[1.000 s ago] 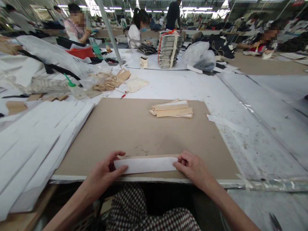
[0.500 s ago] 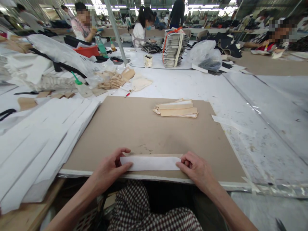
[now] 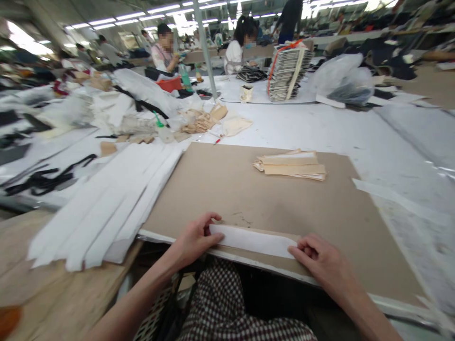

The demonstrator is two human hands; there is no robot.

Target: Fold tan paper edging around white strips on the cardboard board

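Along the near edge of a flat brown cardboard board (image 3: 227, 189), a long white fabric strip (image 3: 254, 240) lies crosswise, left to right. The left hand (image 3: 194, 239) pinches its left end and the right hand (image 3: 322, 263) pinches its right end, both equally near. Bare board lies beyond, with a stack of tan strips (image 3: 291, 165) near the far right corner.

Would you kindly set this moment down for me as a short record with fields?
left hand: fingers pinch the left end of the strip
right hand: fingers pinch the strip's right end
strip: white, flat along the near edge of the board
on the board: stack of tan pieces, far side, apart from both hands
left of the board: long white sheets, fanned out
far table: tied bundle; other people at work behind it
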